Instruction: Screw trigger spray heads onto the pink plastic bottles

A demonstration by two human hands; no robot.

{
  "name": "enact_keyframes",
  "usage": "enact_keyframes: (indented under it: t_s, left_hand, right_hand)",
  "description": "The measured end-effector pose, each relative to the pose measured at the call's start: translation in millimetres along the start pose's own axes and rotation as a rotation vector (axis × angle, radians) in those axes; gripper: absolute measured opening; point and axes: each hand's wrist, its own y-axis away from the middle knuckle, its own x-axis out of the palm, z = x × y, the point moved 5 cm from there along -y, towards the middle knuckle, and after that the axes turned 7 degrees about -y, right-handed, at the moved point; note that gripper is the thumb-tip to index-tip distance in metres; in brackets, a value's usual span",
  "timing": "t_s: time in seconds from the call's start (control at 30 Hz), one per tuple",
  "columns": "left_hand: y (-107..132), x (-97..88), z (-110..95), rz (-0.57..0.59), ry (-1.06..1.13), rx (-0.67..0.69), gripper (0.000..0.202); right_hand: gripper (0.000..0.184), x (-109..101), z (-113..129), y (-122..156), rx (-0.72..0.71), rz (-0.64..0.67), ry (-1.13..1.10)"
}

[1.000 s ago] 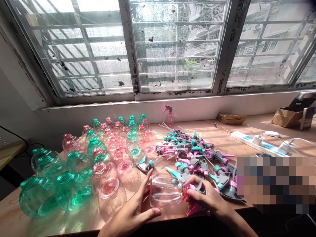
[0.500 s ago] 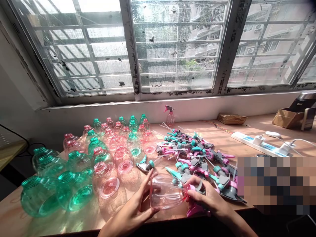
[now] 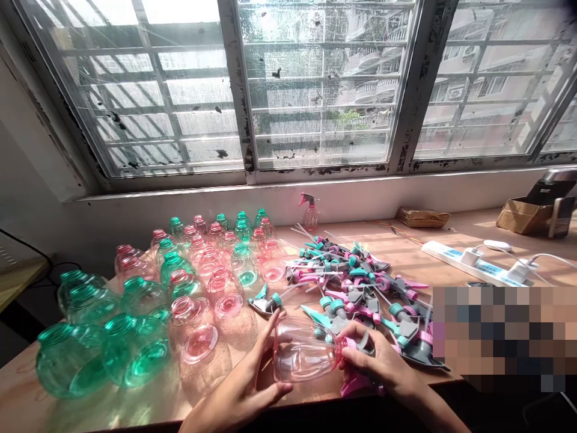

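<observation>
A clear pink bottle (image 3: 304, 352) lies on its side in the air over the table's front edge, its neck toward the right. My left hand (image 3: 247, 376) cups its base, thumb below and fingers above. At the neck, my right hand (image 3: 378, 358) pinches the pink collar of a grey trigger sprayer (image 3: 366, 344); most of the sprayer is hidden by the fingers. Beneath the right hand lies a pink sprayer part (image 3: 360, 385). Behind both hands is a heap of grey, pink and teal trigger sprayers (image 3: 356, 270).
Rows of open pink bottles (image 3: 220, 288) and green bottles (image 3: 135, 349) stand to the left. One spray bottle (image 3: 311, 216) with its sprayer on stands by the wall. Further right are a power strip (image 3: 469, 264), a brown packet (image 3: 424, 218) and a cardboard box (image 3: 518, 216). A blurred patch covers the lower right.
My left thumb and fingers have shifted slightly along the bottle's base. The right hand stays at the neck, and the bottle has barely moved.
</observation>
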Motion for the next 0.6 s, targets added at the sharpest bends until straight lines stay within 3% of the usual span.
enact_keyframes:
  t_s: [0.23,0.6]
  left_hand:
    - [0.5,0.2,-2.9,-0.013,-0.021,-0.051,0.093]
    - [0.3,0.3,-0.5,0.0,-0.007,-0.009,0.092]
  right_hand:
    - [0.039,1.3,-1.4,-0.2,0.008,0.025,-0.06]
    - [0.038,0.8,-0.6,-0.9,-0.007,0.036,-0.051]
